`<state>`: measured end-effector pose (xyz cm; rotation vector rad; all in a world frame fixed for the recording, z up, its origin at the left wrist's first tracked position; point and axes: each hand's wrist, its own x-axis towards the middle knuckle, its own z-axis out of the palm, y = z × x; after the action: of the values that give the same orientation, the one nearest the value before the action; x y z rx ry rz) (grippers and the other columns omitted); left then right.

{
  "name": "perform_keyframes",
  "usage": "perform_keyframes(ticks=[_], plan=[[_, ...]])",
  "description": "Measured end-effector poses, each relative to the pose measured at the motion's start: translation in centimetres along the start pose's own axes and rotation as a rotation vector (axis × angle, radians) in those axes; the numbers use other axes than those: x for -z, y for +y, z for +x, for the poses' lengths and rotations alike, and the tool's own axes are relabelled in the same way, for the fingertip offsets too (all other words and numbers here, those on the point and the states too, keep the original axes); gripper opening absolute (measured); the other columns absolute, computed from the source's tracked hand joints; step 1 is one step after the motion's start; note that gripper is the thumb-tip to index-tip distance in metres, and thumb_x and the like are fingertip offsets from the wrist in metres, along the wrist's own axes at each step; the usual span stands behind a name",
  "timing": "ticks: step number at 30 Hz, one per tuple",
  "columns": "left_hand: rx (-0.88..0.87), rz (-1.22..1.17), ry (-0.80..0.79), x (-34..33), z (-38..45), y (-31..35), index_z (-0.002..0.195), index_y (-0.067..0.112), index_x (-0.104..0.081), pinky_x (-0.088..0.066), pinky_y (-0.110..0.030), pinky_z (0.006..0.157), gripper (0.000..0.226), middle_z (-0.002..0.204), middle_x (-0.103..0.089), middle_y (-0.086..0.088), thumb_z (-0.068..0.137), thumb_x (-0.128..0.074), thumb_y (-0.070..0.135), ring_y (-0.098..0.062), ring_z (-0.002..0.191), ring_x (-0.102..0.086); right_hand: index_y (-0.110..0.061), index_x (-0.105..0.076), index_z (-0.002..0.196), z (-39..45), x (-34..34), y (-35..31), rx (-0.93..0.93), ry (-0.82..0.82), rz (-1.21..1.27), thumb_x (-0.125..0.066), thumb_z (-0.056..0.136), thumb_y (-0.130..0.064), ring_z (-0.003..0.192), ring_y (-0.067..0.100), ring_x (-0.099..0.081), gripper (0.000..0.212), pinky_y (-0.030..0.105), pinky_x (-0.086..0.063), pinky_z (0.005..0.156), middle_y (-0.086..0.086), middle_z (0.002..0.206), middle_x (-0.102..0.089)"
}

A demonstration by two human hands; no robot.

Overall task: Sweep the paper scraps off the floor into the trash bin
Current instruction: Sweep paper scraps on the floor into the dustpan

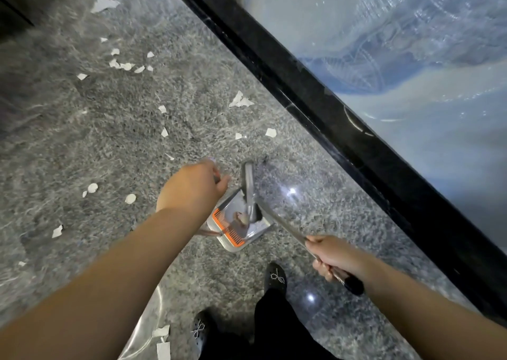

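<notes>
Gripping the broom handle (285, 226) in the right hand (333, 257), clutching the dustpan (238, 222) handle in the left hand (192, 188), scraps (240, 100) littering floor (109, 140).

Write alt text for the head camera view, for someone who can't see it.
Seen from above, a person's right hand grips a broom handle whose head sits in a dustpan, while the left hand holds the dustpan's handle. White paper scraps lie scattered over the grey stone floor, and a clear bag with scraps sits by the person's black shoes.
</notes>
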<state>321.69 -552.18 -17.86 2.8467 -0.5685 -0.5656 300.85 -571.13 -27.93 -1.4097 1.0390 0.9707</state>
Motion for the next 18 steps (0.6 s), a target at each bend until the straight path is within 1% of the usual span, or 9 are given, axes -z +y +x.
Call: perform_keyframes(ticks=[3,5,7,10,13,15,18], plan=[[0.005,0.002,-0.010,0.4,-0.3,-0.8,0.097,0.019,-0.061,-0.056,-0.037,0.064,0.031,0.084,-0.068,-0.002,0.093,-0.056,0.049,-0.024,0.077,-0.064,-0.029,-0.039,0.142,-1.4,-0.4,-0.1,0.046,-0.056,-0.019,-0.039,0.103,-0.026,0.036,0.006,-0.042,0.038,0.019,-0.036,0.035,-0.004,0.049,-0.049],[0.013,-0.010,-0.004,0.7,-0.4,-1.4,0.097,0.019,-0.061,-0.056,-0.038,0.064,0.031,0.081,-0.068,-0.001,0.093,-0.056,0.049,-0.023,0.075,-0.064,-0.030,-0.039,0.143,-2.1,-0.8,-0.6,0.087,-0.048,-0.036,-0.040,0.103,-0.026,0.038,0.006,-0.044,0.040,0.019,-0.036,0.036,-0.002,0.053,-0.052],[0.042,-0.031,0.017,1.1,-0.4,-2.0,0.097,0.020,-0.061,-0.054,-0.036,0.062,0.029,0.079,-0.068,-0.001,0.093,-0.057,0.048,-0.022,0.073,-0.063,-0.030,-0.036,0.145,-2.4,-0.7,-1.5,0.103,-0.035,-0.008,-0.042,0.103,-0.026,0.038,0.008,-0.043,0.043,0.021,-0.038,0.036,0.000,0.054,-0.052],[0.109,-0.070,0.086,2.3,0.1,-2.7,0.094,0.022,-0.062,-0.045,-0.030,0.057,0.025,0.075,-0.065,0.000,0.092,-0.059,0.047,-0.022,0.069,-0.058,-0.029,-0.032,0.147,-2.3,-0.1,-3.8,0.115,0.010,0.031,-0.043,0.102,-0.025,0.037,0.011,-0.042,0.047,0.023,-0.039,0.036,0.003,0.053,-0.051],[0.130,-0.108,0.135,3.9,1.7,-3.7,0.090,0.022,-0.062,-0.044,-0.030,0.057,0.024,0.070,-0.063,0.002,0.091,-0.061,0.046,-0.024,0.069,-0.059,-0.028,-0.033,0.147,-1.5,1.2,-6.6,0.143,0.093,0.023,-0.045,0.101,-0.025,0.033,0.012,-0.043,0.048,0.022,-0.039,0.034,0.004,0.053,-0.053],[0.132,-0.122,0.160,5.0,3.0,-4.4,0.089,0.022,-0.061,-0.043,-0.030,0.057,0.025,0.070,-0.064,0.001,0.091,-0.061,0.047,-0.024,0.069,-0.060,-0.027,-0.035,0.147,-0.6,1.9,-8.8,0.162,0.144,0.034,-0.045,0.101,-0.024,0.031,0.013,-0.043,0.047,0.021,-0.040,0.033,0.005,0.051,-0.054],[0.140,-0.142,0.175,6.4,5.7,-5.6,0.089,0.023,-0.062,-0.041,-0.029,0.056,0.024,0.063,-0.055,0.011,0.090,-0.062,0.047,-0.019,0.066,-0.054,-0.023,-0.036,0.147,0.4,3.2,-12.1,0.189,0.198,0.051,-0.046,0.101,-0.023,0.030,0.014,-0.044,0.047,0.021,-0.039,0.032,0.004,0.046,-0.055]])
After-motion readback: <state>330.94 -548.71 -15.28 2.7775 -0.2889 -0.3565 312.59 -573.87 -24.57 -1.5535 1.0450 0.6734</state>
